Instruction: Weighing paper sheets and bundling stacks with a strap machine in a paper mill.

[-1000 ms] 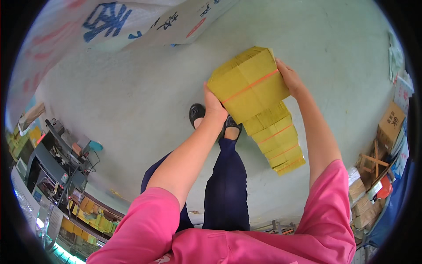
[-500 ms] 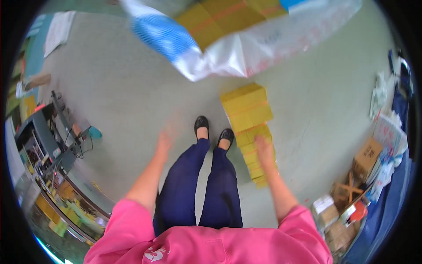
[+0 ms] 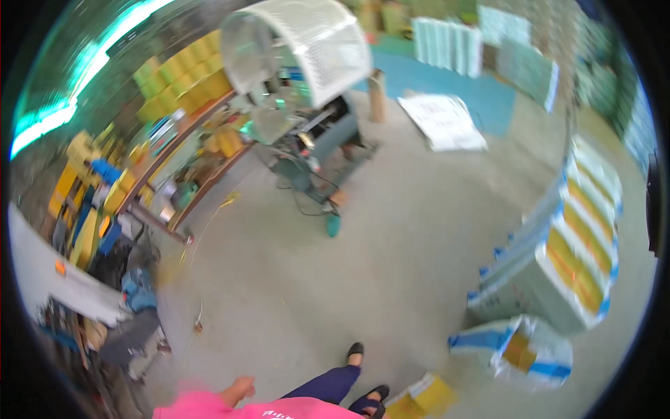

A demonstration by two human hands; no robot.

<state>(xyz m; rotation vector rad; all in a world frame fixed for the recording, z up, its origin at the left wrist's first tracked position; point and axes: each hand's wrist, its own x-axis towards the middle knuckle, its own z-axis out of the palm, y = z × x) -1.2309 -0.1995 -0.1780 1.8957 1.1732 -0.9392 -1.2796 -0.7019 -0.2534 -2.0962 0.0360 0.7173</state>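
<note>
Low in the head view, my left hand (image 3: 241, 388) shows just past the pink sleeve, over the floor beside my legs. It is small and blurred, so its fingers cannot be made out; no object shows in it. My right hand is not visible. Yellow cartons (image 3: 431, 397) stand on the floor at the lower edge, just right of my shoes. Beyond them is a white and blue plastic sack (image 3: 481, 340), its mouth showing a yellow carton inside.
A row of white sacks (image 3: 513, 293) filled with yellow cartons stands at the right. Ahead stands a machine with a white perforated hood (image 3: 335, 52), cables at its foot. A cluttered bench (image 3: 157, 167) runs along the left. A white sheet (image 3: 443, 122) lies on the floor farther back.
My view has swung left and up, bringing the machine and bench toward the middle. The cartons and sack have shifted to the lower right, and my right hand has left the picture.
</note>
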